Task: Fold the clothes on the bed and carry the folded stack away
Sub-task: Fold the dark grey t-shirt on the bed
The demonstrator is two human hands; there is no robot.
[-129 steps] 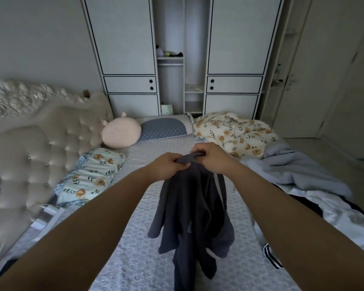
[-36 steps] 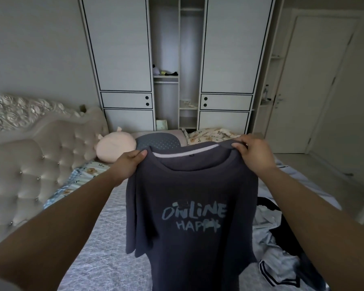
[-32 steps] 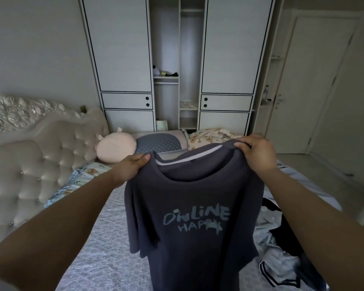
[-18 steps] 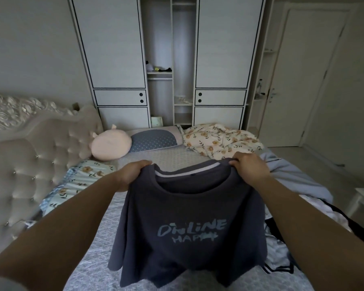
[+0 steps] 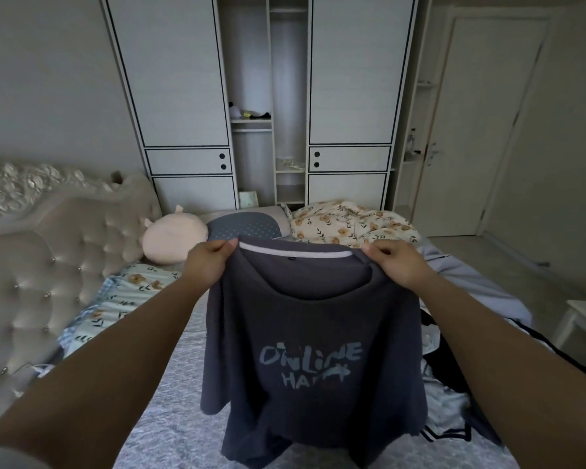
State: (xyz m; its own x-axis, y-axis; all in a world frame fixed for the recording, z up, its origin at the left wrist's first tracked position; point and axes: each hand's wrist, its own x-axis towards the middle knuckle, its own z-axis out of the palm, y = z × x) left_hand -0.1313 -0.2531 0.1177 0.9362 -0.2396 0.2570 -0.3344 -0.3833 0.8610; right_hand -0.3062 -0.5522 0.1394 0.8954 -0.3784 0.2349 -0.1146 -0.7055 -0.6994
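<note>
**One dark T-shirt held up by two hands over the bed**

The left hand (image 5: 206, 265) pinches the left shoulder of a dark grey T-shirt (image 5: 310, 336), thumb and fingers curled over the fabric just beside the collar. The right hand (image 5: 398, 265) grips the right shoulder the same way, its fingers folded round the cloth at the other end of the neckline. Both arms reach out from the near edge of the scene, and the two hands sit at about the same height.

The shirt hangs down from the two hands, between the forearms, with its printed front facing the camera. The neck opening sags between the hands and shows a pale band inside the collar. Light blue lettering reads "ONLINE" with a second, partly creased word below it. The left sleeve droops at the near left, and the hem falls to the near edge, above the grey bed (image 5: 170, 401) sheet.

To the right of the shirt lies a heap of other clothes (image 5: 444, 394), black and white pieces mixed; their number cannot be told. Farther off are one round pink plush cushion (image 5: 173, 236), one blue dotted pillow (image 5: 242, 226) and one flowered quilt (image 5: 349, 223). A floral pillow (image 5: 126, 292) lies at the left by the tufted headboard (image 5: 65, 252). One white wardrobe (image 5: 183, 96) stands at the far wall.
</note>
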